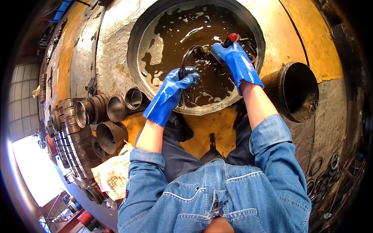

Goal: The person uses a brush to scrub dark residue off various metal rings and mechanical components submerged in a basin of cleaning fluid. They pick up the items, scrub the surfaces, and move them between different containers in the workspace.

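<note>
My left hand (176, 83), in a wet blue rubber glove, is closed round the lower side of a dark metal ring (185, 60). The ring stands tilted on edge above the murky brown liquid in a wide round tub (134, 58). To the right, my right hand (235, 58), gloved the same way, grips a tool with a red-ended dark handle (233, 37). A flat, dark edge of that tool shows by the fingertips, close to the ring's far side; its working face is hidden. Foam patches float on the liquid.
Right of the tub a large rusty metal cylinder (297, 93) lies with its open end toward me. Several metal rings and sleeves (85, 112) crowd the left side, near a crumpled paper sack (112, 176). More rings (334, 161) lie at the lower right. Some parts rest inside the tub's right edge.
</note>
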A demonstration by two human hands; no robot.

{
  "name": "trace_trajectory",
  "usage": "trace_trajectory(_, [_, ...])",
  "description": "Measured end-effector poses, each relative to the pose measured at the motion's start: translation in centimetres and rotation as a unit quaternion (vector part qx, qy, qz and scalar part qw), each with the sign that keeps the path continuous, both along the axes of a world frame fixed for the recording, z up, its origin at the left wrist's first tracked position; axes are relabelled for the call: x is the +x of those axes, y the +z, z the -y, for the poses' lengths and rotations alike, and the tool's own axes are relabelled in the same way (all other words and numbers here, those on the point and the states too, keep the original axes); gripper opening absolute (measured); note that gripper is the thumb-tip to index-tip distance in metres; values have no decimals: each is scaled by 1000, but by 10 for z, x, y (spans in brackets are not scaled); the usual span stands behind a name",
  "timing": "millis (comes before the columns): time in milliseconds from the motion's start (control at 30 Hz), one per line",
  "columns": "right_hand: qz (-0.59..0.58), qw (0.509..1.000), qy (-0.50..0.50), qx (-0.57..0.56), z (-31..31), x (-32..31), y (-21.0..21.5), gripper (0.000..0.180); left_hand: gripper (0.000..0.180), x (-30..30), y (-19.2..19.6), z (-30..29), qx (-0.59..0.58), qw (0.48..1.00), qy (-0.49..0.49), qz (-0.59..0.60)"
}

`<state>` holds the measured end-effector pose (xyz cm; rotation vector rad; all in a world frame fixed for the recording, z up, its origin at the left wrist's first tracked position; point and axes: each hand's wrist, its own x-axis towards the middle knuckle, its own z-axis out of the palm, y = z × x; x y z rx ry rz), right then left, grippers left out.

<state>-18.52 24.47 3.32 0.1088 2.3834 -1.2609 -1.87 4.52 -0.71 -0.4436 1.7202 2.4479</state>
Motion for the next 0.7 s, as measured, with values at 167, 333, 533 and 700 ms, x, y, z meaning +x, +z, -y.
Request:
trace_trajectory(167, [19, 996, 90, 13, -1, -9, -18, 46, 44, -4, -17, 26, 186, 973, 58, 125])
trace_trajectory(333, [77, 950, 193, -234, 30, 6, 5, 30, 36, 9, -9, 21, -101, 983, 126, 85])
trace_trajectory(533, [-23, 969, 236, -77, 76, 34, 10, 32, 34, 11, 3, 22, -73, 992, 96, 48])
trace_trajectory(700, [-1, 983, 182, 4, 40, 2, -5, 34, 37, 16, -1, 32, -68, 990, 92, 80])
